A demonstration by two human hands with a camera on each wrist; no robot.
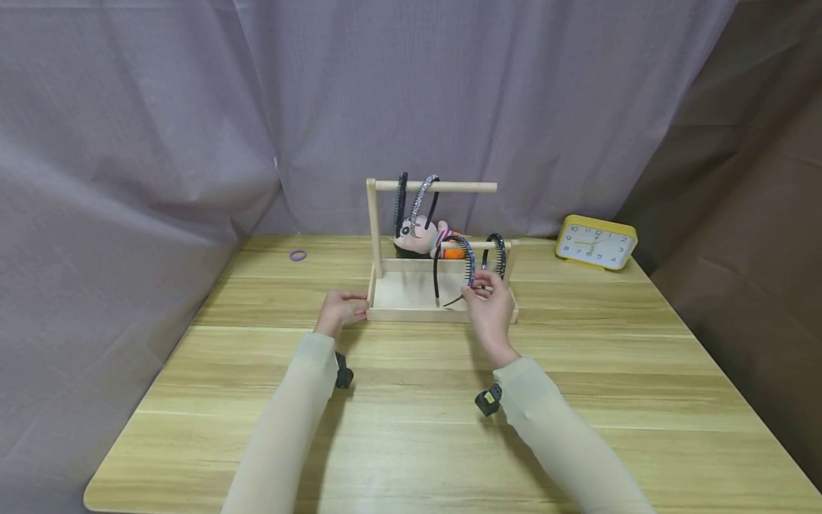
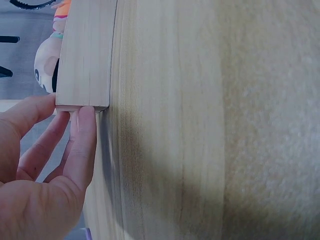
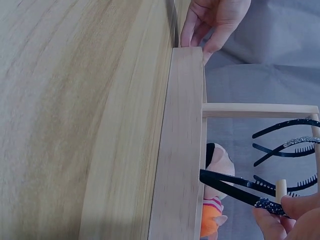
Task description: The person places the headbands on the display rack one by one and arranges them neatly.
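Note:
A light wooden rack [image 1: 417, 315] has a shallow tray base, a tall bar and a lower bar. My left hand [image 1: 342, 310] touches the tray's left end, its fingertips against the end face in the left wrist view. At the lower bar, my right hand [image 1: 491, 310] pinches one end of a black toothed headband [image 1: 471, 260] with blue-purple sparkle, whose arch passes over the bar. Just right of it hangs another sparkly black headband [image 1: 500, 250]. The tall bar carries a black toothed headband [image 1: 401, 203] and a silver glitter headband [image 1: 422, 194].
Behind the rack lies a plush doll [image 1: 420, 239] in orange and stripes. A purple hair tie [image 1: 297, 255] is on the table at the left. On the right stands a yellow clock [image 1: 596, 243]. Grey curtain [image 1: 321, 107] hangs along the table's back edge.

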